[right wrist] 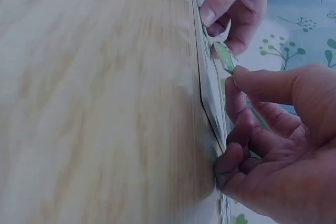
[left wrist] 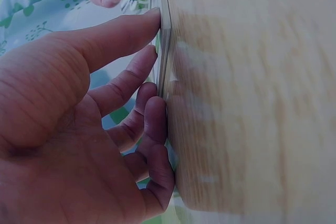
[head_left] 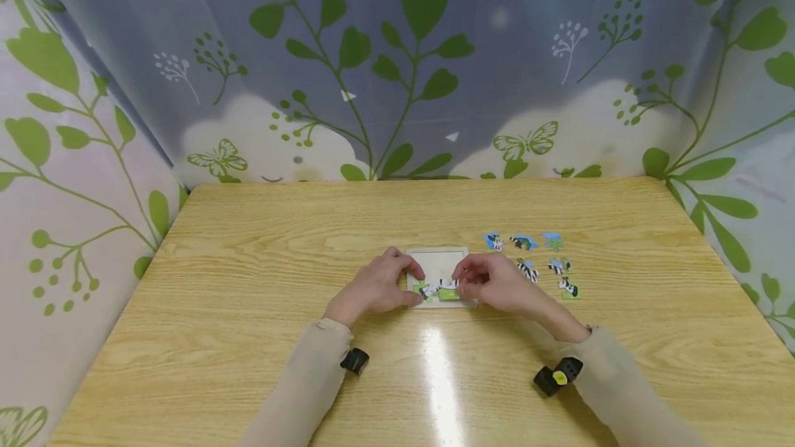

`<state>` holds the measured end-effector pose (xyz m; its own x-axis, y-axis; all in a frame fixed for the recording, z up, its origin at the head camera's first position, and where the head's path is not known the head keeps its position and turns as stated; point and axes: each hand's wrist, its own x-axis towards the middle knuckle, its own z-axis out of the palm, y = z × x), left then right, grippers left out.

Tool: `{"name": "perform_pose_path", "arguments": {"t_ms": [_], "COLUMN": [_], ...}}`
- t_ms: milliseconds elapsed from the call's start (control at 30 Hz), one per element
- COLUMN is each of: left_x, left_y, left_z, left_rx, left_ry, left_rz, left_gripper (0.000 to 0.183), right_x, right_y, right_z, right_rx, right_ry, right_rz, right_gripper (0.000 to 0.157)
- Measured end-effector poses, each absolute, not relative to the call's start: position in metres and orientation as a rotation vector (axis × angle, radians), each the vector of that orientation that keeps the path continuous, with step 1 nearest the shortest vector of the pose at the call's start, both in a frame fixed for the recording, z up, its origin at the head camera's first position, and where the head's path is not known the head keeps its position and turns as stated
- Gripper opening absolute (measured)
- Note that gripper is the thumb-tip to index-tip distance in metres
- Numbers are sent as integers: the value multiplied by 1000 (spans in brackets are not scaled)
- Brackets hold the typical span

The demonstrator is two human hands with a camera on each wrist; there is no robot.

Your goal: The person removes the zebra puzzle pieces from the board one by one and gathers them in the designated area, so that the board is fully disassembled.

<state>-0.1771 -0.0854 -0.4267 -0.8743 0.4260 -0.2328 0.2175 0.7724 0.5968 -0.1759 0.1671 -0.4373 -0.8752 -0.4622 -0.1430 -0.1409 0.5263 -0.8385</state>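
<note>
A small pale puzzle tray [head_left: 438, 250] lies on the table in front of me. At its left side, my left hand [head_left: 377, 285] holds it, with the thumb by the lower corner and the other fingers along the edge. One puzzle piece [head_left: 425, 291] with green and black-and-white patches sits in the tray's lower left corner. My right hand [head_left: 502, 285] pinches another puzzle piece [right wrist: 224, 57], green with zebra stripes, between thumb and fingertips. In the right wrist view this piece tilts over the tray. Seen from above, it is just right of the corner piece.
Several loose puzzle pieces [head_left: 524, 242] in blue, green and black-and-white lie in rows right of the tray. The wooden table [head_left: 279, 247] meets a leaf-patterned curtain [head_left: 397, 123] at the back. Black wrist devices [head_left: 355, 361] sit at both sleeves.
</note>
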Motion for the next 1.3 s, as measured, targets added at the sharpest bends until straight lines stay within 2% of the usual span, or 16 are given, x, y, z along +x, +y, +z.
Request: {"name": "perform_pose_path", "arguments": {"t_ms": [967,1300], "left_x": [-176,-176], "left_y": [-87,-87], "left_z": [-427,-427], "left_rx": [496,491], "left_ry": [2597,2596], "left_rz": [816,809], "left_gripper": [26,26], "right_x": [-158,-159], "right_y": [268,284], "right_z": [-426,-428], "right_rx": [-569,-571], "right_ry": [2707,2774], "right_rz": [-1050,-909], "right_gripper": [8,9]}}
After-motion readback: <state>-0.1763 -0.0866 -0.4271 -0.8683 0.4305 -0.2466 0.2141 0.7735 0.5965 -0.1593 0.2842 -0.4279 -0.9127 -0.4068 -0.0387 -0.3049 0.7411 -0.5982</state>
